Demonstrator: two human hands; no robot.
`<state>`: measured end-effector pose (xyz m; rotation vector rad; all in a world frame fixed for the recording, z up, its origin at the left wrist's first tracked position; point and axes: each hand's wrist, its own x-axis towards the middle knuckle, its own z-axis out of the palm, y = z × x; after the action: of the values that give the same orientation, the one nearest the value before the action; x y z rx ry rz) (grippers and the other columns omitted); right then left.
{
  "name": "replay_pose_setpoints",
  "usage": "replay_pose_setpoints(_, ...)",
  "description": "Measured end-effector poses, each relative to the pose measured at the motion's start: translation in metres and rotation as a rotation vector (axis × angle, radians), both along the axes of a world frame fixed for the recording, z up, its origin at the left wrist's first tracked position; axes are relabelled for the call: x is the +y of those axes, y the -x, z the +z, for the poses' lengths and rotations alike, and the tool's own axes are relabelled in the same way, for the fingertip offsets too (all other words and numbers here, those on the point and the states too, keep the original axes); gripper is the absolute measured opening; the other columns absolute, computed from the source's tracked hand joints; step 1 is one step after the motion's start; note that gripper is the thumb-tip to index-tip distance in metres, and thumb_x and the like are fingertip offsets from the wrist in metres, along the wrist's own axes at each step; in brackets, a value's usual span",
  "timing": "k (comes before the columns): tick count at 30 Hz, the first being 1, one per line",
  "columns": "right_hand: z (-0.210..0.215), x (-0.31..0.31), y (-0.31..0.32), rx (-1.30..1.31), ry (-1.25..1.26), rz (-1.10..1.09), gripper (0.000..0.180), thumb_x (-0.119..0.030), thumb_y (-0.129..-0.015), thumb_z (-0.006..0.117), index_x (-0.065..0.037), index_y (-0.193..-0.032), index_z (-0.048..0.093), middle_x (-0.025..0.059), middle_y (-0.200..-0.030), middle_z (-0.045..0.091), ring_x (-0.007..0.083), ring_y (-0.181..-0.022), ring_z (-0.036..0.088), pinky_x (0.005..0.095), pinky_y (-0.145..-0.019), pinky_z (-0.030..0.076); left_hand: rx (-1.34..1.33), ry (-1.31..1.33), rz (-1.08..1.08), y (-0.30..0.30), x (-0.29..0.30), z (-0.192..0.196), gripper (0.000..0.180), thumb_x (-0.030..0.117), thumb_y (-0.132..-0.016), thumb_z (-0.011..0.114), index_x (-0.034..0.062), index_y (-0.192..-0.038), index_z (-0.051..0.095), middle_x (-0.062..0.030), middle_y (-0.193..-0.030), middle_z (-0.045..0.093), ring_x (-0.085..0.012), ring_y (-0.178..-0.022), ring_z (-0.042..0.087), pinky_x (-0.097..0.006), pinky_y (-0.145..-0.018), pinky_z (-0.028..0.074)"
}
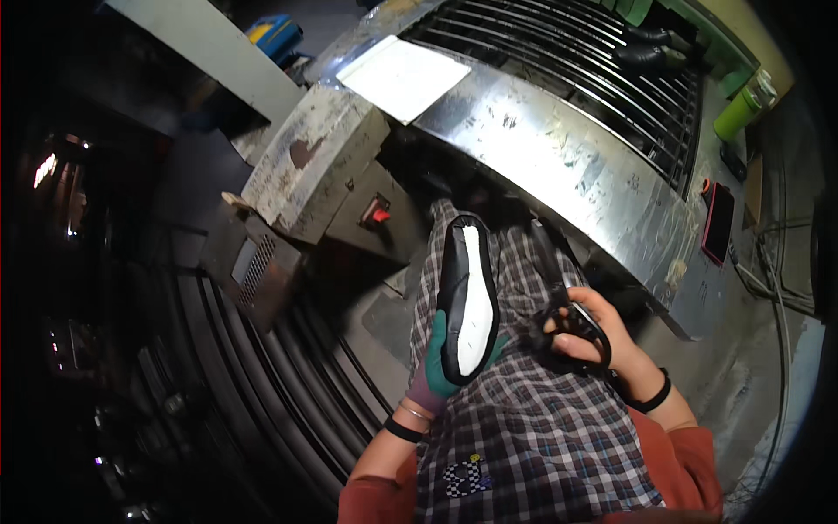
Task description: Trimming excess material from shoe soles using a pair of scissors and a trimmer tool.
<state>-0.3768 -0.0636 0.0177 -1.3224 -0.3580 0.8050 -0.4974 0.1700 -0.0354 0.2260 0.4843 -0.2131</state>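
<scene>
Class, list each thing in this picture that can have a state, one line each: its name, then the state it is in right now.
Shoe: held sole up, toe pointing away.
Left hand: gloved, gripping the shoe from beneath.
Right hand: bare, closed around the scissors.
Scissors: gripped by the handles, blades shut, pointing away.
Red switch: position cannot be told.
Green bottle: upright, capped.
White sheet: lying flat on the metal top.

The left hand (434, 371), in a green and purple glove, holds a black shoe upper (467, 297) with a white insole, sole side up, over a plaid apron (524, 428). The right hand (587, 336), bare, grips black scissors (567, 306) just beside the shoe. Beyond them runs a steel machine (559, 157) with a grille (602, 70); a white sheet (403, 77) lies on its left end. A green bottle (738, 112) stands at the right.
</scene>
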Motion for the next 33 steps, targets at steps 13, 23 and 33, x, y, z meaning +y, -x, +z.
replay_pose_setpoints(13, -0.011, 0.036, 0.032, 0.304, -0.101, 0.227, 0.043, -0.015, -0.088, 0.067, -0.003, -0.124, 0.044, 0.0036, -0.083, 0.056, 0.0071, -0.056, 0.051, 0.0219, -0.05, 0.043, 0.004, -0.012, 0.02, 0.014, 0.008, -0.014, 0.063, 0.055, -0.096, 0.042, 0.0128, -0.142, 0.041, -0.0119, -0.135, 0.051, -0.0304, -0.118, 0.053, -0.051, -0.099, 0.044)
replay_pose_setpoints(23, 0.023, 0.039, 0.027, -0.589, 0.4, 0.515, 0.045, -0.015, -0.074, 0.075, -0.009, -0.115, 0.058, 0.0121, -0.092, 0.062, 0.0298, -0.078, 0.063, 0.0368, -0.069, 0.051, 0.138, 0.125, 0.123, 0.012, 0.01, -0.018, 0.062, 0.054, -0.096, 0.043, 0.0104, -0.139, 0.043, -0.0152, -0.131, 0.054, -0.0329, -0.114, 0.055, -0.054, -0.096, 0.045)
replay_pose_setpoints(33, 0.004, 0.038, 0.026, -0.048, 0.151, 0.473, 0.05, -0.018, -0.077, 0.081, -0.005, -0.118, 0.055, -0.0006, -0.086, 0.057, 0.009, -0.077, 0.055, 0.0246, -0.072, 0.046, 0.094, 0.085, 0.036, 0.013, 0.013, -0.016, 0.064, 0.055, -0.096, 0.042, 0.0061, -0.137, 0.044, -0.0131, -0.127, 0.057, -0.0282, -0.11, 0.058, -0.047, -0.096, 0.048)
